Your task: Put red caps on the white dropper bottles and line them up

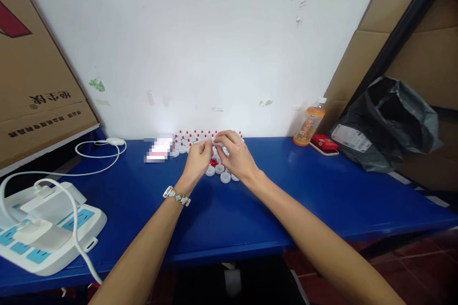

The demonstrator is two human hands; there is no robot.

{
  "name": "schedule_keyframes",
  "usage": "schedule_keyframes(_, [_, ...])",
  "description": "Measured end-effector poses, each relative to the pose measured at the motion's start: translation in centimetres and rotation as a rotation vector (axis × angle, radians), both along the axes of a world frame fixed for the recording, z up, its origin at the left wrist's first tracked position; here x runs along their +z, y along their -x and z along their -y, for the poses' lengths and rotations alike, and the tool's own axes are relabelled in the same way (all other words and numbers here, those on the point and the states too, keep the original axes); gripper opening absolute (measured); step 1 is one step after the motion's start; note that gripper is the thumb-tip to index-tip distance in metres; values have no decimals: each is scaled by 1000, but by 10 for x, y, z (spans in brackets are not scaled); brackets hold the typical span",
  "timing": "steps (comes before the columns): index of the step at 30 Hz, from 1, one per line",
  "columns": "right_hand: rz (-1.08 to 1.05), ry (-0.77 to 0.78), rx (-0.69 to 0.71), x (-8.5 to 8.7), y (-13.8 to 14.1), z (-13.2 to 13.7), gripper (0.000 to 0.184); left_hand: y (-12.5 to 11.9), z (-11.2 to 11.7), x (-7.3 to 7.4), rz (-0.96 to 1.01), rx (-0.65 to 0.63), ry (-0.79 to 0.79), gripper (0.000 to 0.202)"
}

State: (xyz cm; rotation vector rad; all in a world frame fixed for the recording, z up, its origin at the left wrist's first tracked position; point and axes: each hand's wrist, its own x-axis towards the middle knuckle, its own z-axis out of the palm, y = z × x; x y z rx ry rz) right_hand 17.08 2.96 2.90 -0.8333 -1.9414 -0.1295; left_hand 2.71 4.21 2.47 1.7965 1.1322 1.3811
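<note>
Above the middle of the blue table, my left hand (200,157) and my right hand (234,152) meet at the fingertips. Both are closed in a pinch, and what lies between the fingers is too small to make out. Just below them sit several white round caps (225,177), loosely grouped. Small red pieces (213,162) lie in a little heap among these caps. Behind my hands, rows of white caps with red tips (183,148) stand near the wall, partly hidden by my fingers.
A blurred pink-and-white card (161,147) lies left of the caps. An orange drink bottle (309,121), a red box (324,142) and a dark plastic bag (386,124) stand at the right. At the left are a power strip (96,219), a white cable (96,156) and a large cardboard box (43,76).
</note>
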Motion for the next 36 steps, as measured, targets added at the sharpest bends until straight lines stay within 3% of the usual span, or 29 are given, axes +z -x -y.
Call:
schedule_keyframes(3, [-67, 20, -96, 0, -14, -5, 30, 11, -4, 1, 92, 13, 44, 43])
schedule_keyframes(5, [-148, 49, -171, -1, -27, -9, 27, 22, -6, 0, 45, 70, 27, 43])
schedule_keyframes(10, [-205, 199, -198, -11, -42, -16, 18, 33, -7, -9, -617, 28, -181, 34])
schedule_keyframes(13, [-205, 264, -175, -16, -34, -18, 18, 31, -7, -15, -760, 42, -212, 30])
schedule_keyframes(18, [-241, 312, -212, -14, -23, -28, 15, 39, -17, -17, -720, 68, -216, 40])
schedule_keyframes(24, [-143, 560, -166, -4, -10, -71, 14, 53, -26, -11, -662, 160, -220, 36])
schedule_keyframes(30, [177, 629, -333, -2, 12, -112, 16, 59, -24, -12, -741, 276, -195, 31])
schedule_keyframes(36, [433, 593, -395, -4, 25, -111, 17, 76, -26, -14, -777, 392, -125, 24])
